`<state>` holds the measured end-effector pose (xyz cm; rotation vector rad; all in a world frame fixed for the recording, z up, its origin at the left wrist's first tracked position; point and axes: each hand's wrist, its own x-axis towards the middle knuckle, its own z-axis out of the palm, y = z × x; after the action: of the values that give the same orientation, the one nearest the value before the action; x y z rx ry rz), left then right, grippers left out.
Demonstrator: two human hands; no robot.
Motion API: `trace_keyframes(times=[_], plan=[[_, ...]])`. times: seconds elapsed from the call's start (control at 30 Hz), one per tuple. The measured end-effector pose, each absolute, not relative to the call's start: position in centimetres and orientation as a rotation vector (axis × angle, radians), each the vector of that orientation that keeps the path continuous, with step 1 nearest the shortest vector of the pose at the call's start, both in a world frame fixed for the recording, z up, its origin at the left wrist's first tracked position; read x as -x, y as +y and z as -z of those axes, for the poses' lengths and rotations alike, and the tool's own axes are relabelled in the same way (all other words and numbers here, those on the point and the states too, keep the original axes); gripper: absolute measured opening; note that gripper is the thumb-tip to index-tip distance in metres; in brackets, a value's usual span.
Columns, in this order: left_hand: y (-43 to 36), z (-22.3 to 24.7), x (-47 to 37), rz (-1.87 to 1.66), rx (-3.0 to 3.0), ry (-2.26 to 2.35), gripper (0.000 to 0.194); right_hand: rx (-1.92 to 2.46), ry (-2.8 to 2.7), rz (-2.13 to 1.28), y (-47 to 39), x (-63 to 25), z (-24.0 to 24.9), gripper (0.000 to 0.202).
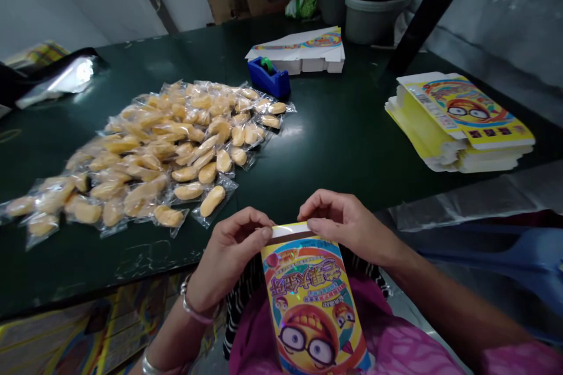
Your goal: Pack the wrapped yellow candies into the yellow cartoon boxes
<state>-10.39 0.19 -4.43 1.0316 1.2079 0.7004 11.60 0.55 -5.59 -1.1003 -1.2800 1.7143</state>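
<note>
A colourful printed cardboard box [308, 304] rests on my lap, with a cartoon face in glasses on its front. My left hand [240, 246] pinches the left corner of its top edge between thumb and fingers. At the right side of that same edge, my right hand [336, 222] grips with thumb and curled fingers. Between the hands a white flap strip [290, 229] shows along the top. Just beyond my left hand, on the dark green table [316, 170], lies a large pile of yellow pieces in clear wrappers [176, 140].
A blue tape dispenser [269, 77] stands behind the pile, near a stack of flat white cartons [303, 51]. To the right sits a stack of yellow printed cartons [466, 120]. A black post [433, 12] leans up behind it. Grey buckets [373, 14] stand at the back.
</note>
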Motion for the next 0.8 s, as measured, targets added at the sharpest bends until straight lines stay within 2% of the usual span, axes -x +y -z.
trace_keyframes(times=[0.37, 0.5, 0.6, 0.8], plan=[[0.8, 4.0, 10.6, -0.645, -1.172, 1.276, 0.015, 1.108, -1.215, -1.694, 0.1, -11.8, 6.6, 0.013], [-1.6, 4.9, 10.4, -0.765, -1.303, 1.394, 0.018, 1.178, -1.155, -1.590, -1.7, -12.1, 6.7, 0.013], [-3.3, 5.7, 9.6, -0.941, -1.201, 1.412, 0.029, 1.210, -1.165, -1.542, -2.6, -12.2, 6.7, 0.016], [-4.1, 5.7, 8.8, -0.986, -1.057, 1.315, 0.020, 1.233, -1.200, -1.498, -3.0, -12.1, 6.2, 0.017]])
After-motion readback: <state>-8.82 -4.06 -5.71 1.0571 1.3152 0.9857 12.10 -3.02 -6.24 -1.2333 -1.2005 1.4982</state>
